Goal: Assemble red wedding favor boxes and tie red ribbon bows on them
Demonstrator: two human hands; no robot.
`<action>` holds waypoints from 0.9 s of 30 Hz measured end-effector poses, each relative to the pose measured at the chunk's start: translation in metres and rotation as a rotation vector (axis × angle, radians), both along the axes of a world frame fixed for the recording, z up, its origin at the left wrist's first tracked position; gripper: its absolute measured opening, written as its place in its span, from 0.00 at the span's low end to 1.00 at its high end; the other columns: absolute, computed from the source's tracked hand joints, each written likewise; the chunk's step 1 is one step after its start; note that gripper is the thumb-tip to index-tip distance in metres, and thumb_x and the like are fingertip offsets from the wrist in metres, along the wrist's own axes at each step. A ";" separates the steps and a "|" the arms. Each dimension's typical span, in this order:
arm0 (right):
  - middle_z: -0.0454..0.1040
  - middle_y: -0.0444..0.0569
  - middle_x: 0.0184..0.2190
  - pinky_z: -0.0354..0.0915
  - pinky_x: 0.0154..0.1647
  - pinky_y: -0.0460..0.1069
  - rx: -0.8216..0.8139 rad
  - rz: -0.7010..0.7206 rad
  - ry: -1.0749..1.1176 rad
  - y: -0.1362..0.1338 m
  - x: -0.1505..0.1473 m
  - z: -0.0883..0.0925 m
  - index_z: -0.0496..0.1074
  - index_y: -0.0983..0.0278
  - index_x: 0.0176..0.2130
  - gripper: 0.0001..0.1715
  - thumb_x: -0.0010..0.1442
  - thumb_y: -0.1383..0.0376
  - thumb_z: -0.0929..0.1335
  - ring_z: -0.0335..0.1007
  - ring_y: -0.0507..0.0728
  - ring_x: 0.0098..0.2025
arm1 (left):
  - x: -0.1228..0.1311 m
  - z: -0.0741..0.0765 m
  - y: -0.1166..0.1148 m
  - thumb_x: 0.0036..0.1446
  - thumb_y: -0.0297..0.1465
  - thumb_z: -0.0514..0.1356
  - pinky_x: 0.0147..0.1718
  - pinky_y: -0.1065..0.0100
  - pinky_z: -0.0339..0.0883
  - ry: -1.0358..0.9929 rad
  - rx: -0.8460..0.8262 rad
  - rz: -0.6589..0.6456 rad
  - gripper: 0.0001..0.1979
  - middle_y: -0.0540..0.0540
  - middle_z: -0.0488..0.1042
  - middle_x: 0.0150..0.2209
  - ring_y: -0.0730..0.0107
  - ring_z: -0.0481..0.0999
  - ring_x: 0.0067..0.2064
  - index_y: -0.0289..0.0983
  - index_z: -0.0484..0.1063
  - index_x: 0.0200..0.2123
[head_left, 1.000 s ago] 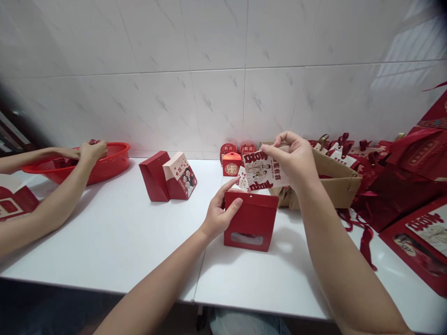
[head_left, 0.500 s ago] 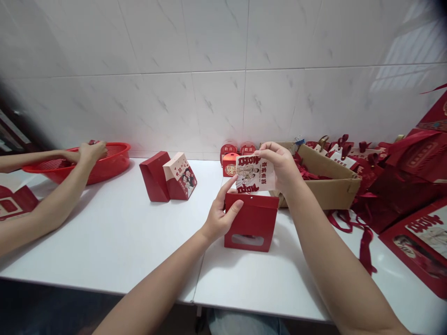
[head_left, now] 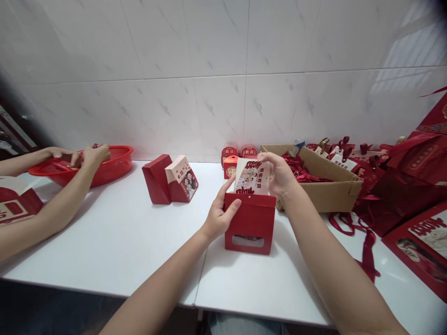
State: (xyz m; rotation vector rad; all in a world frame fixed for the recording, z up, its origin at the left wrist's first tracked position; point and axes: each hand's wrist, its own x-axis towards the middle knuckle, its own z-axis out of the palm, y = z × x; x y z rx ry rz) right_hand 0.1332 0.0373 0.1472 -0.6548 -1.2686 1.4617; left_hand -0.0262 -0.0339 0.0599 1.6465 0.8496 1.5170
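A red paper gift bag (head_left: 250,223) with a small window stands upright on the white table (head_left: 115,242) in front of me. My left hand (head_left: 220,215) grips its top left edge, thumb on the front. My right hand (head_left: 278,174) pinches a white printed card (head_left: 252,177) with red characters and a drawn couple, its lower end inside the bag's open top.
Another person's hands (head_left: 82,156) work at a red plastic basket (head_left: 111,160) at the far left. Two red boxes (head_left: 171,179) sit mid-table, small red boxes (head_left: 232,163) by the wall. A cardboard box (head_left: 331,186) with ribbons and piles of red bags (head_left: 412,181) lie to the right.
My right hand has brought the card down and left from above the cardboard box into the bag's opening. My left hand kept its hold on the bag's edge.
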 end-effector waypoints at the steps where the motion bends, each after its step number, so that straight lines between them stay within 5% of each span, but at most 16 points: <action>1: 0.64 0.37 0.19 0.59 0.27 0.47 -0.055 0.022 0.066 -0.001 0.000 0.001 0.62 0.61 0.23 0.08 0.39 0.64 0.67 0.59 0.50 0.23 | -0.001 0.001 0.001 0.58 0.36 0.57 0.48 0.59 0.69 0.000 -0.013 -0.013 0.30 0.42 0.69 0.55 0.61 0.73 0.50 0.46 0.52 0.62; 8: 0.71 0.41 0.23 0.62 0.30 0.49 -0.234 0.202 0.164 0.005 0.009 0.005 0.68 0.62 0.29 0.09 0.41 0.63 0.67 0.65 0.54 0.26 | -0.003 0.004 0.000 0.59 0.37 0.57 0.44 0.62 0.72 -0.001 -0.083 -0.083 0.33 0.43 0.71 0.53 0.62 0.75 0.48 0.47 0.47 0.64; 11: 0.71 0.44 0.23 0.63 0.31 0.51 -0.197 0.302 0.137 0.008 0.016 0.007 0.67 0.62 0.27 0.09 0.42 0.61 0.65 0.66 0.56 0.27 | -0.002 0.004 0.000 0.58 0.37 0.57 0.45 0.63 0.71 0.005 -0.059 -0.062 0.32 0.43 0.69 0.55 0.62 0.74 0.49 0.47 0.49 0.64; 14: 0.72 0.44 0.26 0.63 0.31 0.51 -0.066 0.201 0.040 -0.001 0.023 0.015 0.68 0.62 0.30 0.10 0.43 0.62 0.65 0.67 0.56 0.28 | -0.002 0.002 0.000 0.58 0.37 0.57 0.43 0.64 0.72 0.021 -0.050 -0.044 0.31 0.43 0.70 0.54 0.63 0.74 0.47 0.47 0.51 0.63; 19: 0.73 0.47 0.40 0.61 0.27 0.48 0.400 -0.011 -0.396 -0.051 0.014 0.031 0.67 0.59 0.41 0.17 0.48 0.65 0.65 0.69 0.55 0.33 | -0.001 0.000 0.002 0.57 0.38 0.59 0.46 0.62 0.71 -0.004 -0.054 -0.018 0.35 0.43 0.69 0.55 0.60 0.73 0.51 0.46 0.47 0.64; 22: 0.73 0.50 0.38 0.59 0.27 0.48 0.629 -0.078 -0.765 -0.076 -0.004 0.029 0.65 0.61 0.44 0.19 0.49 0.65 0.64 0.68 0.56 0.34 | -0.001 0.001 0.006 0.55 0.38 0.60 0.52 0.59 0.65 -0.024 -0.049 -0.040 0.35 0.42 0.65 0.59 0.55 0.67 0.57 0.43 0.51 0.63; 27: 0.72 0.51 0.33 0.55 0.25 0.49 0.731 -0.015 -1.198 -0.075 -0.017 0.015 0.63 0.62 0.42 0.17 0.50 0.66 0.63 0.67 0.58 0.32 | -0.002 -0.001 0.012 0.61 0.41 0.52 0.58 0.60 0.58 -0.142 -0.191 -0.091 0.27 0.46 0.62 0.61 0.58 0.60 0.62 0.44 0.54 0.62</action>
